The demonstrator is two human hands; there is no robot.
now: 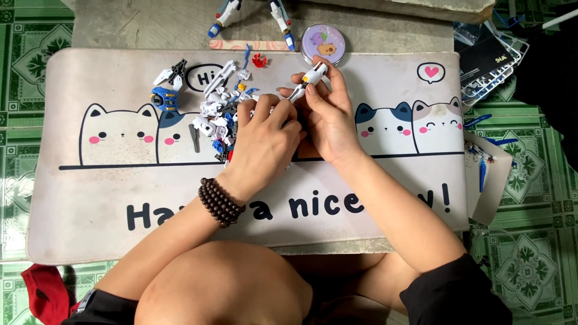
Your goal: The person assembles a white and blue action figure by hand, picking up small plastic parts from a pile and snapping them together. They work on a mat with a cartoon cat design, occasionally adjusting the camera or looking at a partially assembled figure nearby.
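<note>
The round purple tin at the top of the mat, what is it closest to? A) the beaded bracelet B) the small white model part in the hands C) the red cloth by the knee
B: the round purple tin lies just above the small white model part that the right hand pinches, with the left hand beside it.

Small white model part (313, 77) held above the mat
Slim, white with a yellow band, tilted diagonally, pinched between fingertips.

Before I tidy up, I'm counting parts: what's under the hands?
Under the left hand and right hand lies the cat-print mat. Loose model pieces reach beneath the left; how many is hidden.
</note>
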